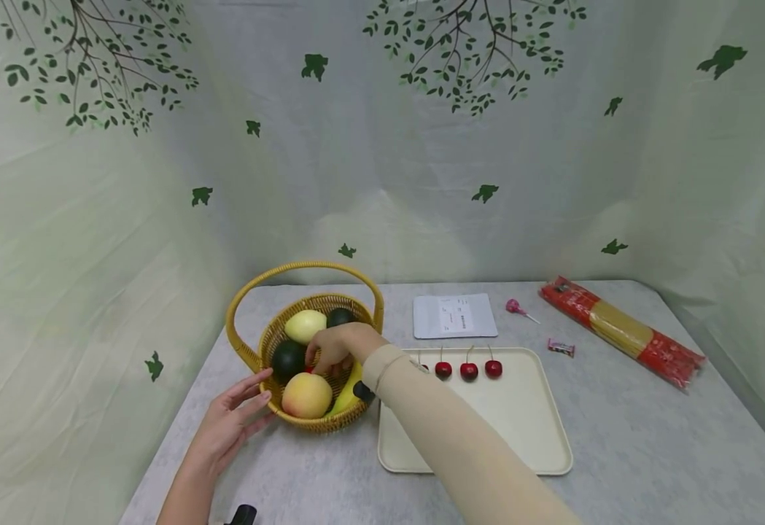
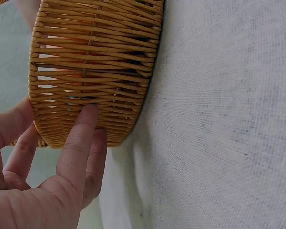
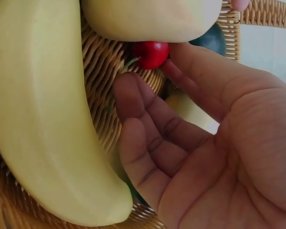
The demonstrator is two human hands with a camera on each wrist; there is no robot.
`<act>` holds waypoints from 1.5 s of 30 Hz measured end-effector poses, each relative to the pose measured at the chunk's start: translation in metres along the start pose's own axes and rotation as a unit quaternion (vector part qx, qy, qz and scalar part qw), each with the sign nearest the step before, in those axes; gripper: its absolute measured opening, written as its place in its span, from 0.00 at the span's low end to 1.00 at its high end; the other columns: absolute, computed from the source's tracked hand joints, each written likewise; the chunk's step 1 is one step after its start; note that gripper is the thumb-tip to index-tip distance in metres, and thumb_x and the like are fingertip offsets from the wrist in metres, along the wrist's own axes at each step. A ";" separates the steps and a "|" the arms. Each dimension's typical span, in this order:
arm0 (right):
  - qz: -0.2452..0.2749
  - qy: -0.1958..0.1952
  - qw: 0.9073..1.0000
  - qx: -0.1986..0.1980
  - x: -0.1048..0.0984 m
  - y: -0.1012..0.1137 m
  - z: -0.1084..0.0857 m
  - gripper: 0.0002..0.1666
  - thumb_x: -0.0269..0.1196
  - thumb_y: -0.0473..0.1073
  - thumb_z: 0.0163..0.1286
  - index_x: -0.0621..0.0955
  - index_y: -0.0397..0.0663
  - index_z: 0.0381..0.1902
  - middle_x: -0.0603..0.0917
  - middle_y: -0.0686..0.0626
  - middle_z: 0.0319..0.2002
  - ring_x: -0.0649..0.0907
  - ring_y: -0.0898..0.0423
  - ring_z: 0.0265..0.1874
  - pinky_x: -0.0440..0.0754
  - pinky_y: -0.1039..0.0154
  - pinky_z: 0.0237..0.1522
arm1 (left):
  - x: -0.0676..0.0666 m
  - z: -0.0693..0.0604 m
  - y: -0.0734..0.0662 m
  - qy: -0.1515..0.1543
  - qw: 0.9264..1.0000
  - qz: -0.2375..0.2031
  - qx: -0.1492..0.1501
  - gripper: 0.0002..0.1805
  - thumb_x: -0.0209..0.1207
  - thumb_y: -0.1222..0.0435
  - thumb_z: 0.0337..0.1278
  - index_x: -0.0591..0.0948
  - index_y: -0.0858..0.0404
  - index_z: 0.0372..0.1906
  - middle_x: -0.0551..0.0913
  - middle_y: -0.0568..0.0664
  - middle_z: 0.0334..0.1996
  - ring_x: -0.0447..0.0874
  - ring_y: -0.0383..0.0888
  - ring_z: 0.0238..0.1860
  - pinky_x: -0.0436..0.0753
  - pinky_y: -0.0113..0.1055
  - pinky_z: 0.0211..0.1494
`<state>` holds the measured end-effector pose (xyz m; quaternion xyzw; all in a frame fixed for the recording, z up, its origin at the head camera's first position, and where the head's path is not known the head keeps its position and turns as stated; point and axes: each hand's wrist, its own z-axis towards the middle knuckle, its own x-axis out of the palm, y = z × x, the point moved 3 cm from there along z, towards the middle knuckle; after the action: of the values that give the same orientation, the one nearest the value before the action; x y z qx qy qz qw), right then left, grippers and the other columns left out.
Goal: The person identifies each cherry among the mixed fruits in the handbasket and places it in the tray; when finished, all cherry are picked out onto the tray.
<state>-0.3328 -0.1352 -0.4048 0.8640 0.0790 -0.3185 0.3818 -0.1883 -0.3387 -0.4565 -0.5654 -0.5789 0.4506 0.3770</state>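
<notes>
My right hand [image 1: 336, 348] reaches down into the yellow wicker basket [image 1: 316, 425]. Thumb and index fingertips pinch the edge of a red cherry [image 3: 150, 55] with a green stem; the other fingers curl loosely beside it. Around it lie a peach [image 1: 307, 396], a banana [image 3: 47, 114], a pale yellow lemon-like fruit [image 1: 305, 326] and two dark green fruits, one the nearer dark fruit [image 1: 287, 361]. With fingers fairly straight, my left hand [image 1: 227, 423] touches the basket's left side; in the left wrist view its fingertips [image 2: 89, 114] rest against the weave.
A cream tray [image 1: 500, 430] right of the basket holds several cherries [image 1: 469, 372] in a row, partly behind my right forearm. Behind it lies a white labelled packet [image 1: 454, 316]. Further right are a lollipop [image 1: 513, 306], a wrapped candy [image 1: 561, 348] and a long red-and-yellow package [image 1: 621, 328].
</notes>
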 end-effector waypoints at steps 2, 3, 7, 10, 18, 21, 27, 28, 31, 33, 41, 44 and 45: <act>0.019 0.008 1.000 0.006 0.000 0.001 -0.002 0.24 0.67 0.49 0.80 0.81 0.54 0.70 0.89 0.51 0.44 0.88 0.57 0.45 0.85 0.65 0.44 | 0.000 0.000 -0.001 0.002 1.000 0.003 -0.001 0.31 0.63 0.62 0.78 0.72 0.52 0.81 0.58 0.57 0.80 0.78 0.36 0.62 0.88 0.42 0.64; 0.028 0.012 0.999 0.009 -0.001 0.002 -0.003 0.26 0.66 0.49 0.80 0.80 0.53 0.72 0.89 0.51 0.44 0.88 0.56 0.45 0.84 0.65 0.43 | 0.001 0.000 -0.001 0.003 1.000 0.005 0.000 0.32 0.63 0.62 0.78 0.72 0.52 0.81 0.58 0.57 0.80 0.78 0.36 0.62 0.88 0.41 0.64; 0.069 0.022 0.997 0.017 -0.002 0.006 -0.009 0.29 0.66 0.45 0.79 0.78 0.47 0.75 0.90 0.50 0.43 0.90 0.52 0.47 0.82 0.66 0.41 | 0.001 0.000 -0.003 0.006 1.000 0.008 0.005 0.32 0.64 0.62 0.77 0.72 0.53 0.81 0.58 0.57 0.80 0.78 0.35 0.61 0.88 0.41 0.64; 0.076 0.020 0.997 0.009 -0.001 0.009 -0.012 0.27 0.66 0.42 0.79 0.79 0.43 0.72 0.90 0.50 0.44 0.90 0.49 0.51 0.86 0.63 0.46 | 0.002 0.000 -0.004 0.005 1.000 0.008 0.006 0.32 0.64 0.62 0.77 0.73 0.53 0.81 0.59 0.56 0.80 0.78 0.35 0.61 0.88 0.41 0.63; 0.089 0.020 0.996 0.002 0.003 0.008 -0.010 0.24 0.66 0.39 0.78 0.81 0.41 0.69 0.89 0.47 0.50 0.90 0.48 0.53 0.88 0.54 0.61 | 0.003 -0.001 -0.003 0.002 1.000 0.003 0.005 0.31 0.64 0.62 0.77 0.73 0.53 0.81 0.60 0.56 0.78 0.78 0.37 0.62 0.89 0.41 0.63; 0.101 0.026 0.995 0.001 0.004 0.006 -0.009 0.22 0.65 0.39 0.79 0.81 0.42 0.67 0.89 0.47 0.49 0.90 0.49 0.52 0.88 0.54 0.62 | 0.003 -0.003 -0.002 -0.001 1.000 0.002 0.002 0.31 0.64 0.62 0.78 0.73 0.53 0.80 0.60 0.57 0.78 0.78 0.38 0.62 0.89 0.41 0.63; 0.099 0.027 0.995 -0.001 0.005 -0.001 -0.004 0.12 0.64 0.42 0.80 0.83 0.49 0.58 0.88 0.50 0.43 0.89 0.48 0.54 0.87 0.53 0.63 | 0.003 -0.004 -0.001 -0.001 1.000 0.000 -0.001 0.30 0.62 0.64 0.79 0.73 0.53 0.81 0.59 0.57 0.79 0.77 0.40 0.64 0.89 0.40 0.63; 0.094 0.026 0.995 -0.001 0.005 -0.002 -0.003 0.10 0.64 0.43 0.80 0.83 0.50 0.56 0.87 0.51 0.43 0.88 0.48 0.54 0.87 0.53 0.62 | 0.004 -0.004 -0.002 0.000 1.000 0.000 0.000 0.30 0.61 0.64 0.80 0.72 0.53 0.81 0.59 0.57 0.79 0.77 0.40 0.64 0.89 0.40 0.63; 0.072 0.020 0.997 -0.001 0.004 -0.004 -0.001 0.06 0.64 0.46 0.81 0.83 0.54 0.51 0.87 0.51 0.42 0.88 0.51 0.51 0.88 0.54 0.59 | 0.004 -0.003 -0.002 0.002 1.000 0.001 0.003 0.31 0.62 0.64 0.79 0.72 0.54 0.81 0.58 0.57 0.80 0.77 0.40 0.65 0.89 0.40 0.63; 0.061 0.018 0.998 -0.005 0.003 -0.005 -0.002 0.06 0.64 0.47 0.81 0.83 0.53 0.50 0.86 0.51 0.43 0.87 0.53 0.48 0.88 0.55 0.56 | 0.003 -0.003 -0.002 0.002 1.000 0.001 0.004 0.31 0.62 0.64 0.79 0.72 0.54 0.81 0.58 0.57 0.80 0.77 0.40 0.65 0.89 0.39 0.63; 0.051 0.012 0.999 -0.010 0.003 -0.005 -0.004 0.07 0.65 0.49 0.81 0.83 0.53 0.47 0.85 0.52 0.42 0.87 0.56 0.44 0.89 0.58 0.52 | 0.002 -0.002 0.000 -0.003 1.000 0.000 0.006 0.31 0.62 0.64 0.79 0.72 0.54 0.81 0.60 0.56 0.78 0.77 0.39 0.63 0.89 0.39 0.62; 0.057 0.009 0.998 -0.007 0.002 -0.005 -0.004 0.07 0.65 0.46 0.81 0.84 0.50 0.43 0.85 0.50 0.40 0.88 0.53 0.42 0.88 0.60 0.47 | 0.002 -0.002 0.000 -0.005 1.000 0.001 0.006 0.31 0.63 0.63 0.79 0.73 0.54 0.81 0.61 0.56 0.77 0.77 0.39 0.63 0.89 0.39 0.62; 0.060 0.009 0.998 -0.006 0.001 -0.006 -0.004 0.07 0.65 0.46 0.80 0.84 0.49 0.42 0.85 0.50 0.40 0.89 0.52 0.42 0.88 0.60 0.46 | 0.002 -0.002 0.000 -0.006 1.000 0.002 0.006 0.31 0.63 0.63 0.78 0.73 0.54 0.81 0.61 0.56 0.77 0.77 0.39 0.63 0.89 0.39 0.61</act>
<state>-0.3317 -0.1282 -0.4069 0.8677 0.0328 -0.2866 0.4049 -0.1866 -0.3362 -0.4560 -0.5616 -0.5771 0.4581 0.3765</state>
